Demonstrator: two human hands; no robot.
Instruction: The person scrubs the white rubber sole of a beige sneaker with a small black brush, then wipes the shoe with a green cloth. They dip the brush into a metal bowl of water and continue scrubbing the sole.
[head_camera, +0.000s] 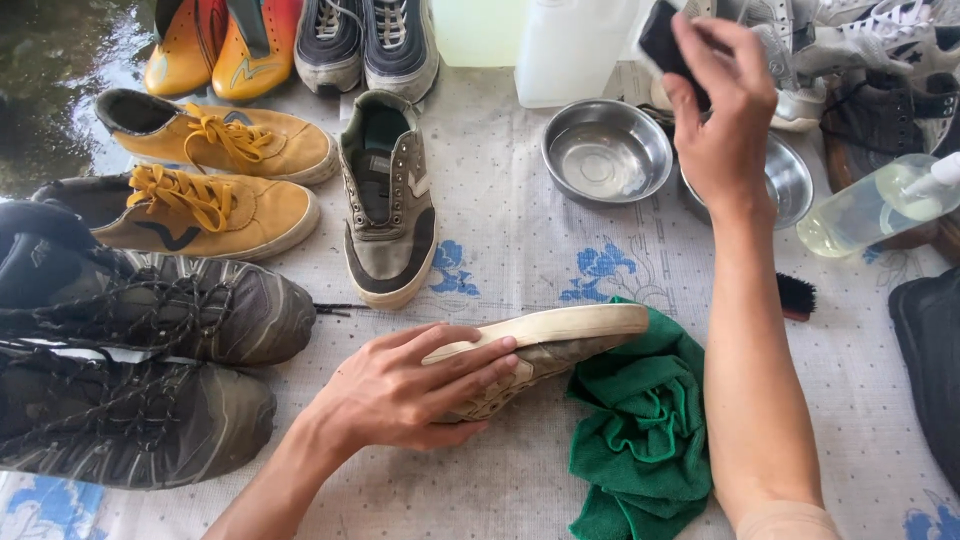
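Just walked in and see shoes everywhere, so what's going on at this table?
A person's left hand pins a pale-soled shoe on its side against a green cloth. The right hand is raised over two steel bowls, gripping a small dark object. Yellow sneakers, grey trainers and a matching grey shoe lie around on the patterned tablecloth.

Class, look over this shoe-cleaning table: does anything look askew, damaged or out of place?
Yes. The grey canvas shoe with a cream sole lies tipped on its side under the left hand, toe resting on the crumpled green cloth. Its matching grey shoe stands upright without laces. A loose black lace end pokes out near the dark trainers.
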